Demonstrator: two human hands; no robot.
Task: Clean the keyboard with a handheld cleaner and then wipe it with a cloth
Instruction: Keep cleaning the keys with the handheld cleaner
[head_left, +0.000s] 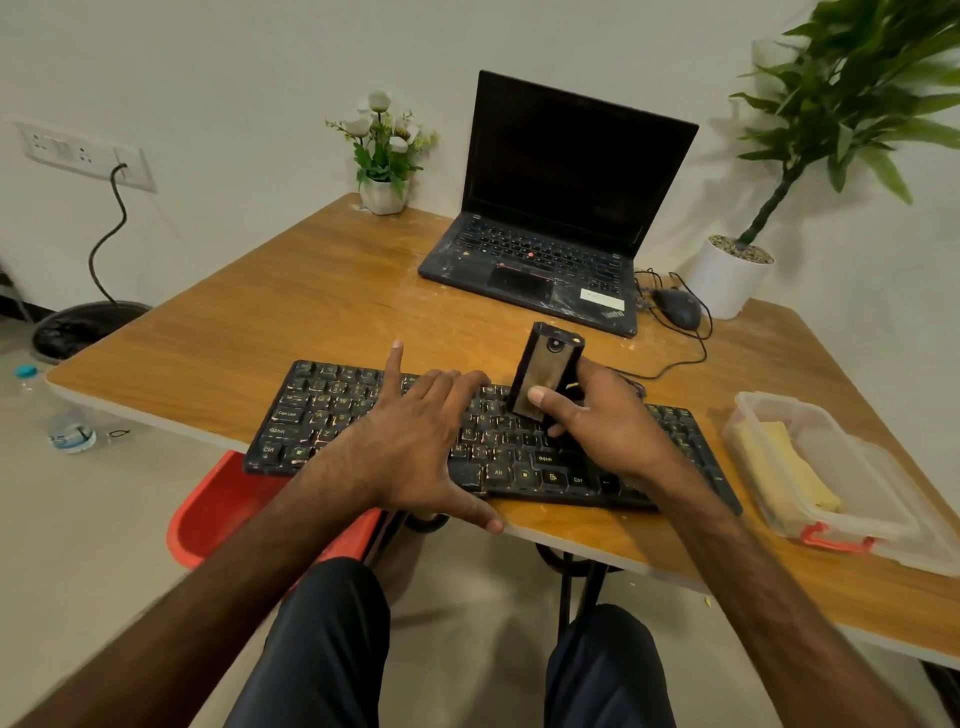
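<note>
A black, dusty keyboard (332, 410) lies near the front edge of the wooden table (311, 291). My left hand (415, 441) rests flat on its middle, fingers spread, thumb at the front edge. My right hand (602, 421) grips a small black handheld cleaner (545, 369), held upright with its lower end on the keys right of centre. A yellow cloth (784, 473) lies in a clear plastic container (883, 467) at the right of the table.
An open black laptop (545, 249) stands behind the keyboard, with a wired mouse (678, 306) beside it. A small flower pot (384, 192) and a large potted plant (727, 280) stand at the back. A red chair (218, 514) is under the table's left.
</note>
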